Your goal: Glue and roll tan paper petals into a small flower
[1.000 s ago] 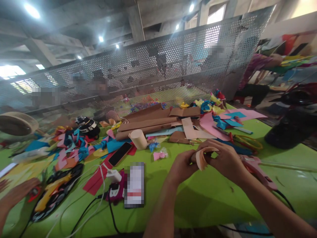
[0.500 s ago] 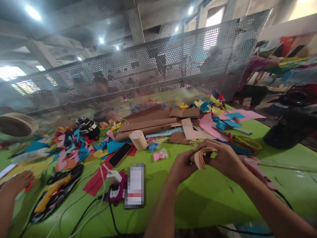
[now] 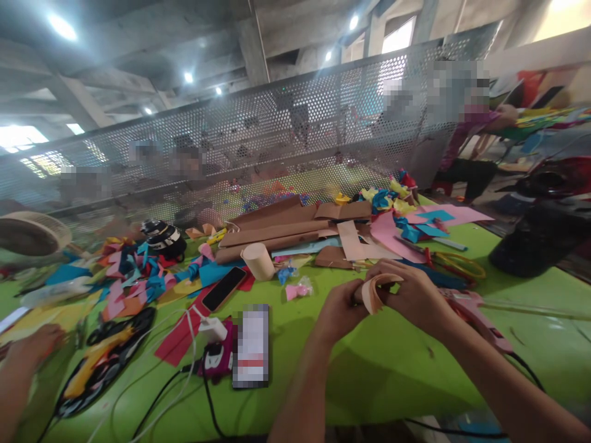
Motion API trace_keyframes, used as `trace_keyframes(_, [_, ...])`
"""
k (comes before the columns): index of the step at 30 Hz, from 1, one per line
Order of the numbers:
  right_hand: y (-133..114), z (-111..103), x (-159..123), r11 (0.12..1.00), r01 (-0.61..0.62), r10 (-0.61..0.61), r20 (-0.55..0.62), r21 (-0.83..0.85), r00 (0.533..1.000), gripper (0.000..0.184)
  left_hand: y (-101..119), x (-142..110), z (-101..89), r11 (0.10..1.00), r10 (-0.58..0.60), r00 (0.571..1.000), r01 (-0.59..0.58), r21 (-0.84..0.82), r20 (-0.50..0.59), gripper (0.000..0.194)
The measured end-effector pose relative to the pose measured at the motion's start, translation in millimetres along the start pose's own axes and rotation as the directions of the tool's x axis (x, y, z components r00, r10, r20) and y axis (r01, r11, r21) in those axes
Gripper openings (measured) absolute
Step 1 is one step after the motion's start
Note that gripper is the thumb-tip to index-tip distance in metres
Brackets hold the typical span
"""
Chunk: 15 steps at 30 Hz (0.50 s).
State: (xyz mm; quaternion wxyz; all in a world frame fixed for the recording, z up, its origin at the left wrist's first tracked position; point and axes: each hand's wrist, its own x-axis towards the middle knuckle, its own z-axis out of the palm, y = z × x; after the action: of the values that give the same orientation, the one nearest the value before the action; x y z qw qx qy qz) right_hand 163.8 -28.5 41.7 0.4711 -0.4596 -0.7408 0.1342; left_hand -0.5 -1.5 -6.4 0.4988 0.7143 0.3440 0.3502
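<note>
The left hand (image 3: 342, 311) and right hand (image 3: 413, 292) are gripping curled peach paper (image 3: 370, 296); a pink glue gun (image 3: 480, 321) is lying beside the right forearm (image 3: 494, 367), and brown sheets (image 3: 277, 235) are lying beyond.

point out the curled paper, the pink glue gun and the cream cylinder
Curled paper (image 3: 369, 295), head view: its outer bend.
Pink glue gun (image 3: 479, 319), head view: its body.
Cream cylinder (image 3: 259, 263), head view: its side.
</note>
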Motion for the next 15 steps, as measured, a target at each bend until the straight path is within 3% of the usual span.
trace_keyframes(4, [2.6, -3.5, 0.6, 0.981, -0.139, 0.127, 0.095, 0.132, 0.987, 0.017, -3.6, 2.6, 1.5, 0.977, 0.0, 0.997, -0.017, -0.213, -0.077, 0.027])
trace_keyframes(6, [1.5, -6.8, -1.6, 0.966, -0.188, 0.183, 0.047, 0.175, 0.982, 0.023, -3.7, 4.0, 0.8, 0.973, 0.0, 0.99, -0.032, -0.227, -0.138, 0.03])
trace_keyframes(10, [-7.7, -10.8, -7.7, 0.977, -0.163, 0.175, -0.083, 0.139, 0.981, 0.027, -3.6, 4.3, -1.9, 0.992, 0.08, 0.973, -0.1, -0.082, -0.218, 0.022])
trace_keyframes(15, [-15.9, -5.5, -8.6, 0.995, -0.099, 0.098, -0.036, -0.028, 0.995, 0.02, -3.0, 2.2, -4.4, 0.992, 0.09, 0.973, -0.067, 0.11, -0.213, 0.032])
